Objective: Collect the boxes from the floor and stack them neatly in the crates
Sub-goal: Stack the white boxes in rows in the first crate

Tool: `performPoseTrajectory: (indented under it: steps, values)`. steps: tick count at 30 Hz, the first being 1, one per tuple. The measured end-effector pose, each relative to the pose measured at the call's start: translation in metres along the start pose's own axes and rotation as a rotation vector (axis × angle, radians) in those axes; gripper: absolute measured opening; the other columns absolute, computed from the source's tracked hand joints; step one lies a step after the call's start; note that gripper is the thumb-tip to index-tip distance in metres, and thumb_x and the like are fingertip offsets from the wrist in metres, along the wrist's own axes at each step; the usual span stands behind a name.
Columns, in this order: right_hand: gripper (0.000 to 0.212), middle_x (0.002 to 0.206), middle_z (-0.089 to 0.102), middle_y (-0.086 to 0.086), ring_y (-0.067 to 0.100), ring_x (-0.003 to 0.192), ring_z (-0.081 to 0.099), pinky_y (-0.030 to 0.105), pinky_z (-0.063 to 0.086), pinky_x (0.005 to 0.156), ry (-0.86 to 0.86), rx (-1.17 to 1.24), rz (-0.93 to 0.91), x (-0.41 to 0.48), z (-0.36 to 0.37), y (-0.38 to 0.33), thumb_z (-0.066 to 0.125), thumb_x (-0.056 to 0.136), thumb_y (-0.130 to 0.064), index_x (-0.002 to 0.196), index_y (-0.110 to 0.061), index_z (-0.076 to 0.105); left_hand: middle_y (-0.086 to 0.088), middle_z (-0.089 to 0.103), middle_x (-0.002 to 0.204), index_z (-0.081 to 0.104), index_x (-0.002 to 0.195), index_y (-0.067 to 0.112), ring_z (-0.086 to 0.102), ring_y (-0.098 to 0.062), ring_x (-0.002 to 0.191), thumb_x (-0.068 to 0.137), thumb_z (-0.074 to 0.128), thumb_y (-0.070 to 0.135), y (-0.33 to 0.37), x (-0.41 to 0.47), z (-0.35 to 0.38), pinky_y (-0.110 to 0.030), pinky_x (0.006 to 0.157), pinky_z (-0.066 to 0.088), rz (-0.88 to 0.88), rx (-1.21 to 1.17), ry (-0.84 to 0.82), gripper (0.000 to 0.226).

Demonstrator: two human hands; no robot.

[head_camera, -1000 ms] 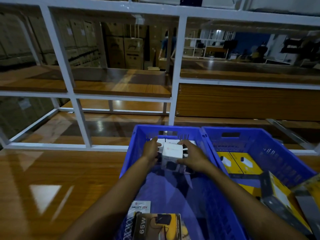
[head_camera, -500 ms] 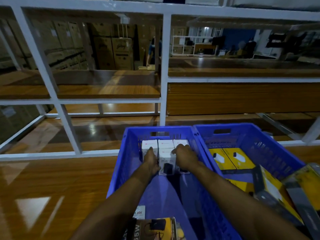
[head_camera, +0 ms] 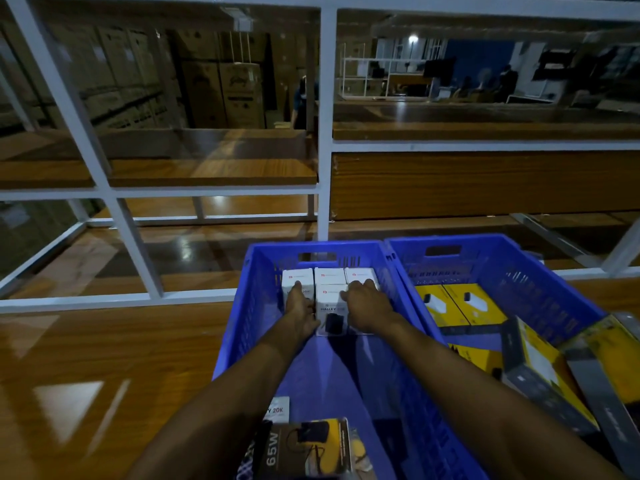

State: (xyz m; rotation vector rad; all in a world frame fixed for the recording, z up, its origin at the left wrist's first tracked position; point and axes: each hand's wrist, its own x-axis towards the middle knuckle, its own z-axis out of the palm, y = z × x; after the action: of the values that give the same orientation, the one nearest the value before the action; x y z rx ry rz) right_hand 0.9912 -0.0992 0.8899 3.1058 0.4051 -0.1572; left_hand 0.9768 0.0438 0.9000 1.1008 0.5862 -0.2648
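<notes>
The left blue crate (head_camera: 263,271) holds a row of three white boxes (head_camera: 329,276) against its far wall. A fourth white "HALLEY" box (head_camera: 330,311) stands just in front of that row. My left hand (head_camera: 299,308) rests with straight fingers along its left side, over the left box of the row. At the box's right side lies my right hand (head_camera: 363,304), thumb against it. The right blue crate (head_camera: 485,261) holds flat yellow boxes (head_camera: 460,306).
A black-and-yellow "65W" box (head_camera: 304,448) and a white "20K" box (head_camera: 277,408) lie at the left crate's near end. Black-and-yellow boxes (head_camera: 540,368) lean over the right crate's near side. A white metal rack (head_camera: 327,133) with wooden shelves stands behind the crates.
Both hands carried the white box forward and down, setting it in front of the row at the crate's far end. Since half a second ago they have barely moved.
</notes>
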Motion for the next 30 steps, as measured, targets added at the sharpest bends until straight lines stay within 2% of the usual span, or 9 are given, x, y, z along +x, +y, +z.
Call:
performPoseTrajectory:
  steps: [2,5,8,11,14,17,23,27,30]
  values:
    - [0.043,0.131,0.048,0.013,0.038,0.122,0.041,0.046,0.049,0.092,-0.010,0.037,0.002,-0.004,-0.003,-0.001,0.060,0.087,-0.021,0.129,-0.011,0.057,-0.016,0.060,0.089,0.056,0.124,0.000,0.056,-0.028,0.073,0.103,0.029,0.048,0.002,-0.007,0.000,-0.034,0.058,0.047,0.023,0.042,0.014,0.060]
    - [0.056,0.137,0.046,0.014,0.039,0.126,0.040,0.047,0.046,0.099,0.009,0.132,0.017,-0.009,-0.007,0.000,0.059,0.088,-0.023,0.143,-0.014,0.048,-0.011,0.056,0.066,0.058,0.087,0.011,0.052,-0.021,0.052,0.106,0.029,0.030,0.008,-0.019,-0.002,-0.029,0.044,0.041,0.065,0.143,0.022,0.040]
    - [0.059,0.139,0.049,0.013,0.037,0.127,0.046,0.045,0.046,0.101,0.062,0.243,0.012,-0.018,-0.014,0.000,0.061,0.089,-0.030,0.145,-0.019,0.047,-0.010,0.052,0.071,0.050,0.072,0.015,0.044,-0.018,0.057,0.101,0.036,0.022,0.017,-0.026,-0.006,-0.027,0.049,0.032,0.103,0.350,0.024,0.033]
    - [0.051,0.138,0.055,0.008,0.030,0.124,0.054,0.040,0.049,0.097,0.076,0.357,0.017,-0.037,-0.022,-0.005,0.065,0.089,-0.034,0.138,-0.022,0.055,-0.009,0.053,0.077,0.054,0.080,0.013,0.046,-0.020,0.063,0.097,0.043,0.022,0.022,-0.032,-0.016,-0.025,0.061,0.038,0.101,0.699,-0.076,0.022]
    - [0.042,0.134,0.061,0.005,0.026,0.115,0.060,0.038,0.051,0.093,0.021,0.403,-0.082,-0.064,-0.025,-0.013,0.065,0.091,-0.034,0.130,-0.021,0.063,-0.012,0.064,0.098,0.062,0.106,0.005,0.060,-0.029,0.087,0.096,0.047,0.021,0.020,-0.049,-0.026,-0.035,0.076,0.050,0.095,1.068,-0.203,0.024]
    - [0.045,0.137,0.060,0.002,0.021,0.115,0.060,0.036,0.049,0.097,-0.172,0.398,-0.203,-0.091,-0.031,-0.024,0.065,0.093,-0.038,0.134,-0.019,0.060,-0.014,0.068,0.111,0.063,0.116,0.002,0.067,-0.034,0.099,0.096,0.048,0.019,0.009,-0.064,-0.039,-0.039,0.085,0.054,0.076,1.289,-0.274,0.030]
    - [0.071,0.156,0.039,-0.004,0.017,0.135,0.045,0.028,0.037,0.107,-0.655,0.391,-0.421,-0.131,-0.045,-0.044,0.058,0.093,-0.054,0.152,-0.022,0.036,-0.016,0.070,0.100,0.063,0.116,0.000,0.065,-0.031,0.077,0.097,0.046,0.016,-0.013,-0.070,-0.060,-0.035,0.073,0.053,0.027,1.346,-0.307,0.030]
    - [0.090,0.160,0.029,-0.009,0.014,0.139,0.039,0.028,0.033,0.111,-0.692,0.369,-0.472,-0.144,-0.045,-0.053,0.069,0.083,-0.057,0.156,-0.028,0.025,-0.011,0.067,0.082,0.066,0.108,-0.001,0.062,-0.024,0.064,0.093,0.046,0.011,-0.014,-0.074,-0.064,-0.028,0.064,0.048,-0.019,1.387,-0.335,0.028]
    - [0.102,0.157,0.032,-0.010,0.015,0.138,0.039,0.026,0.035,0.108,-0.620,0.298,-0.526,-0.152,-0.037,-0.062,0.077,0.074,-0.059,0.155,-0.029,0.022,-0.012,0.070,0.084,0.067,0.110,-0.002,0.064,-0.025,0.066,0.093,0.049,0.013,-0.014,-0.073,-0.066,-0.034,0.071,0.053,-0.018,1.370,-0.323,0.029]
